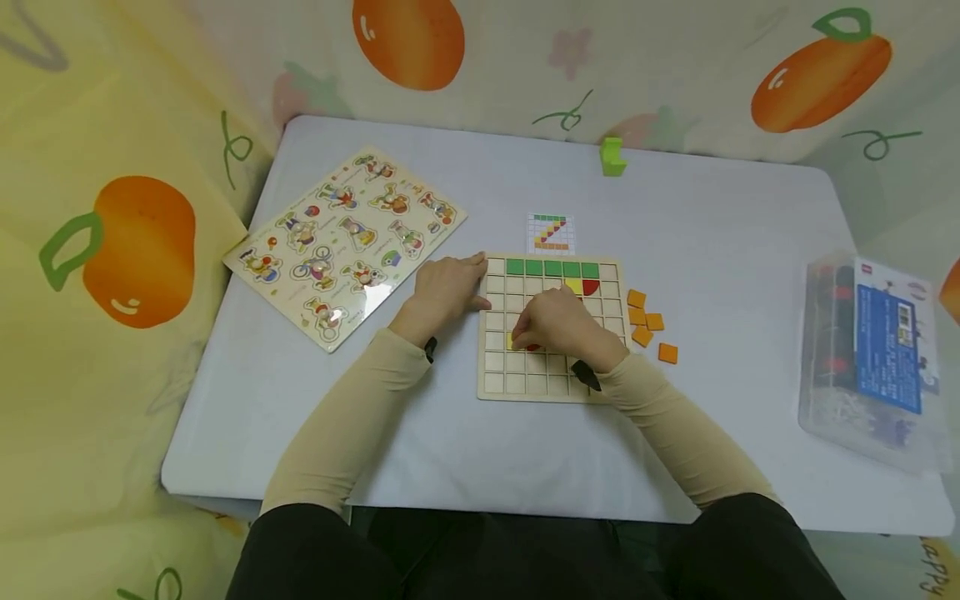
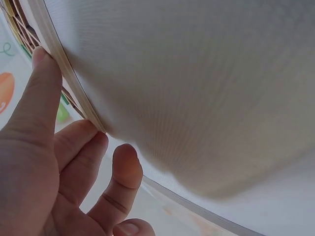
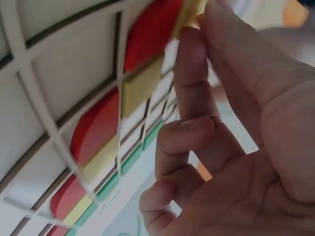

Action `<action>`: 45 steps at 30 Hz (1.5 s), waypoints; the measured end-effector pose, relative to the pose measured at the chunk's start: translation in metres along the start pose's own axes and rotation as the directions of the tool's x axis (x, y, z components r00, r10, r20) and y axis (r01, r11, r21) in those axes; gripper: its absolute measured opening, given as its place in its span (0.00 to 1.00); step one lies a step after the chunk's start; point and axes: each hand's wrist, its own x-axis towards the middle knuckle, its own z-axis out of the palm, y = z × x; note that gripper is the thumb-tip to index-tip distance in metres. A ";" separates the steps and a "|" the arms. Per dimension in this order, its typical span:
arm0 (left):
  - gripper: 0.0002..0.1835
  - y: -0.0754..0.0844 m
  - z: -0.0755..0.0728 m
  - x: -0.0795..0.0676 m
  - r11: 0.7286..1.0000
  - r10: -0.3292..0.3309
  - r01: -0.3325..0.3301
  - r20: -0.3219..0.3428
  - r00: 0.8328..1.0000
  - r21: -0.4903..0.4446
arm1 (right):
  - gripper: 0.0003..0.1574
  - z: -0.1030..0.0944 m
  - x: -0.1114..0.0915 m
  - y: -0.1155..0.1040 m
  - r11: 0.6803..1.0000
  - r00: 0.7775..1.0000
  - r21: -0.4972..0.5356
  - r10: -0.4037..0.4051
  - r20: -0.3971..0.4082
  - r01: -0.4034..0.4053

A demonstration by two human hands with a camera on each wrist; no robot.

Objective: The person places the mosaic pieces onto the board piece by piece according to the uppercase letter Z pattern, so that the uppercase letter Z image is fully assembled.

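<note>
My left hand (image 1: pixel 444 293) touches the left side of a wooden grid board (image 1: pixel 494 382); its thumb lies on the rim and other fingertips meet the upper left corner. Over the board's left part, my right hand (image 1: pixel 557 321) pinches a yellow tile (image 3: pixel 187 18) between thumb and finger, next to a red rounded tile (image 3: pixel 151 34). Green square tiles (image 1: pixel 552 267) line the top row. Below their right end sit a yellow tile (image 1: pixel 573 285) and a red rounded tile (image 1: pixel 591 287). In the head view my right hand hides part of the diagonal line of tiles.
Several loose orange square tiles (image 1: pixel 642 336) lie right of the board. Behind it is a pattern card (image 1: pixel 551 234). A picture puzzle board (image 1: pixel 345 242) lies at the left, a clear plastic case (image 1: pixel 832 400) at the right, and a small green block (image 1: pixel 612 158) at the back.
</note>
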 end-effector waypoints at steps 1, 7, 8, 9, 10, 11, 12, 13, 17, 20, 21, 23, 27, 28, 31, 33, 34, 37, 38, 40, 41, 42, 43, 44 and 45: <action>0.40 0.000 0.000 0.000 1.000 0.001 -0.001 0.002 1.000 0.000 | 0.11 -0.001 -0.002 0.004 1.000 1.000 0.017 -0.012 -0.016 0.012; 0.38 -0.001 0.003 0.000 1.000 0.010 -0.010 0.006 1.000 -0.006 | 0.10 -0.013 -0.022 0.040 0.995 0.988 0.051 0.094 -0.119 -0.088; 0.38 -0.001 0.003 0.000 1.000 0.009 -0.009 0.007 1.000 -0.008 | 0.11 -0.016 -0.026 0.047 0.990 0.982 0.056 0.138 -0.127 -0.132; 0.38 -0.001 0.003 0.000 1.000 0.007 -0.007 0.006 1.000 -0.009 | 0.12 -0.018 -0.031 0.054 0.982 0.974 0.062 0.187 -0.128 -0.180; 0.39 -0.001 0.003 0.000 1.000 0.006 -0.006 0.006 1.000 -0.009 | 0.12 -0.021 -0.035 0.061 0.973 0.964 0.058 0.229 -0.136 -0.223; 0.39 -0.001 0.003 -0.001 1.000 0.006 -0.006 0.007 1.000 -0.008 | 0.14 -0.024 -0.039 0.067 0.961 0.950 0.051 0.275 -0.144 -0.271; 0.40 -0.001 0.003 -0.001 1.000 0.005 -0.005 0.006 1.000 -0.004 | 0.15 -0.026 -0.043 0.074 0.949 0.936 0.046 0.316 -0.154 -0.312; 0.40 -0.001 0.003 -0.001 1.000 0.006 -0.006 0.005 1.000 0.001 | 0.16 -0.029 -0.047 0.080 0.936 0.922 0.040 0.351 -0.164 -0.349; 0.42 -0.002 0.001 -0.002 1.000 0.005 -0.005 -0.001 1.000 0.016 | 0.19 -0.039 -0.057 0.100 0.880 0.861 0.016 0.468 -0.199 -0.475; 0.41 -0.002 0.001 -0.003 1.000 0.003 -0.003 0.002 1.000 0.009 | 0.21 -0.043 -0.061 0.112 0.846 0.828 0.027 0.527 -0.190 -0.533; 0.41 -0.002 0.001 -0.003 1.000 0.004 -0.004 0.004 1.000 0.006 | 0.22 -0.044 -0.061 0.115 0.839 0.822 0.031 0.540 -0.180 -0.544; 0.41 -0.003 0.001 -0.003 1.000 0.004 -0.004 0.006 1.000 -0.001 | 0.23 -0.044 -0.060 0.120 0.829 0.816 0.041 0.556 -0.159 -0.557; 0.41 -0.003 0.003 -0.003 1.000 0.010 -0.010 -0.001 1.000 -0.001 | 0.24 -0.044 -0.058 0.123 0.820 0.814 0.055 0.572 -0.098 -0.569; 0.41 -0.003 0.004 -0.003 1.000 0.011 -0.011 -0.005 1.000 -0.003 | 0.24 -0.044 -0.057 0.124 0.819 0.815 0.056 0.574 -0.082 -0.572; 0.42 -0.003 0.004 -0.003 1.000 0.016 -0.016 -0.015 1.000 -0.005 | 0.25 -0.044 -0.057 0.124 0.818 0.818 0.063 0.574 -0.044 -0.571; 0.42 -0.003 0.004 -0.003 1.000 0.019 -0.019 -0.018 1.000 -0.005 | 0.25 -0.044 -0.058 0.124 0.822 0.823 0.075 0.568 -0.035 -0.564; 0.42 -0.002 0.004 -0.003 1.000 0.019 -0.019 -0.019 1.000 -0.006 | 0.24 -0.043 -0.059 0.124 0.824 0.824 0.083 0.565 -0.035 -0.561; 0.42 -0.003 0.004 -0.002 1.000 0.018 -0.018 -0.015 1.000 -0.006 | 0.23 -0.043 -0.060 0.123 0.831 0.830 0.101 0.554 -0.067 -0.546; 0.42 -0.003 0.004 -0.002 1.000 0.017 -0.017 -0.014 1.000 -0.005 | 0.22 -0.042 -0.061 0.122 0.835 0.832 0.104 0.549 -0.085 -0.541; 0.42 -0.003 0.005 -0.002 1.000 0.016 -0.016 -0.010 1.000 -0.009 | 0.21 -0.041 -0.063 0.121 0.841 0.829 0.111 0.541 -0.142 -0.530; 0.42 -0.003 0.005 -0.002 1.000 0.016 -0.016 -0.008 1.000 -0.010 | 0.20 -0.041 -0.065 0.120 0.847 0.828 0.112 0.531 -0.179 -0.519; 0.42 -0.003 0.005 -0.002 1.000 0.016 -0.016 -0.005 1.000 -0.011 | 0.20 -0.041 -0.067 0.119 0.855 0.827 0.121 0.519 -0.215 -0.505; 0.42 -0.004 0.005 -0.001 1.000 0.016 -0.016 -0.003 1.000 -0.013 | 0.19 -0.041 -0.068 0.118 0.863 0.827 0.134 0.505 -0.246 -0.487; 0.42 -0.004 0.005 -0.002 1.000 0.016 -0.016 -0.001 1.000 -0.014 | 0.18 -0.041 -0.069 0.118 0.871 0.826 0.148 0.492 -0.275 -0.469; 0.42 -0.004 0.005 -0.002 1.000 0.015 -0.015 0.001 1.000 -0.014 | 0.17 -0.041 -0.070 0.116 0.879 0.826 0.160 0.477 -0.300 -0.450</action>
